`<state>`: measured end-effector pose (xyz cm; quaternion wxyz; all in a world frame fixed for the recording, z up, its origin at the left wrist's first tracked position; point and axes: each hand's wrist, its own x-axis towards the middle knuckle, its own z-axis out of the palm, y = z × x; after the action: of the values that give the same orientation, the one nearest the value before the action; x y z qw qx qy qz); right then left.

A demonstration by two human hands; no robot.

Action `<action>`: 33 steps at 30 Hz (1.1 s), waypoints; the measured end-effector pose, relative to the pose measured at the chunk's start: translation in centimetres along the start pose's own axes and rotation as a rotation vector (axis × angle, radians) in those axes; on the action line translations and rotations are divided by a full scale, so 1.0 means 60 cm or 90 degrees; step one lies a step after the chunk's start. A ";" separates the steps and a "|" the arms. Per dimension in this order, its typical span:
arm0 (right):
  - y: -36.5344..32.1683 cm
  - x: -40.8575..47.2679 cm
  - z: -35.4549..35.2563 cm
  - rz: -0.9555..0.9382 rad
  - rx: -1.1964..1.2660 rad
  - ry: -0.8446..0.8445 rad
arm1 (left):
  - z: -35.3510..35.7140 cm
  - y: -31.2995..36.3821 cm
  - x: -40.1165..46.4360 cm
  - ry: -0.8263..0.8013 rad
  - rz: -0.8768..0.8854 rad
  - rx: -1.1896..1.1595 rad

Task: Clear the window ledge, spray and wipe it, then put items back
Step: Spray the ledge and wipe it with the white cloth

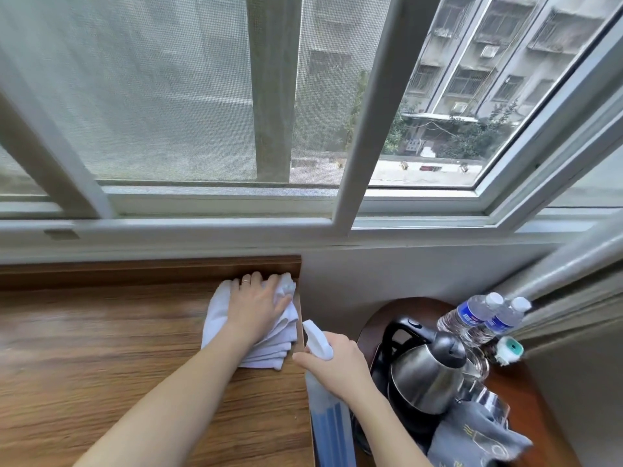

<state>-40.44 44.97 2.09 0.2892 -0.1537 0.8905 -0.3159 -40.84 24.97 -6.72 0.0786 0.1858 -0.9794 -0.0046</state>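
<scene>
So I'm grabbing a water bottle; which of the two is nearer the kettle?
The left water bottle, standing nearest the kettle; the other bottle stands beyond it by the curtain.

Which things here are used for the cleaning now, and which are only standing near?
In use:
- white cloth, pressed by the left hand
- spray bottle, gripped by the right hand
- wooden ledge

Only standing near, on the round side table:
- kettle
- two water bottles
- grey cloth
</scene>
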 end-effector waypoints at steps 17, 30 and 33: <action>0.012 0.011 0.002 0.011 0.054 0.075 | 0.000 0.020 -0.132 0.073 0.065 -0.035; 0.017 -0.008 0.011 -0.020 0.000 0.050 | 0.001 0.015 -0.015 0.000 0.003 -0.018; 0.018 -0.016 0.006 -0.024 -0.012 0.061 | -0.001 0.018 -0.012 -0.014 0.002 -0.013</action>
<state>-39.56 46.08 1.54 0.2387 -0.1575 0.9033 -0.3198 -40.58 26.21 -6.72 0.0697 0.1834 -0.9804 -0.0162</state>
